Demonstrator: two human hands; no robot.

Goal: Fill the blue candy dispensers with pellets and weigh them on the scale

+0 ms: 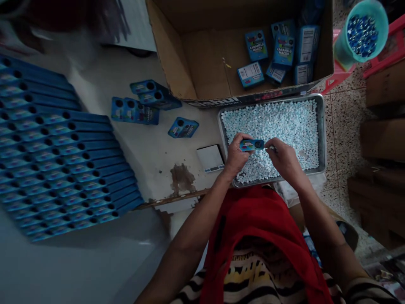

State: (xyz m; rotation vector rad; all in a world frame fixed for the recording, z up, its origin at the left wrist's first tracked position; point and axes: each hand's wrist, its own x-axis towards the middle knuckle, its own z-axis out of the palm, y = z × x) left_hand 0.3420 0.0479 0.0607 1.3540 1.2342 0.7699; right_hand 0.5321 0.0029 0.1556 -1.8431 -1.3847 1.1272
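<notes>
Over silver metal tray (322, 135), frame centre | left hand (236, 157) clasps small blue cardboard box (251, 145) | right hand (284, 158) pinched shut at its end

left hand (236, 157) grips a small blue box (251, 145) above the candy tray (321, 126); right hand (284, 158) pinches at its end.

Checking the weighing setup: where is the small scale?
In the head view, the scale sits on the table, just left of the metal tray and the left hand.
</notes>
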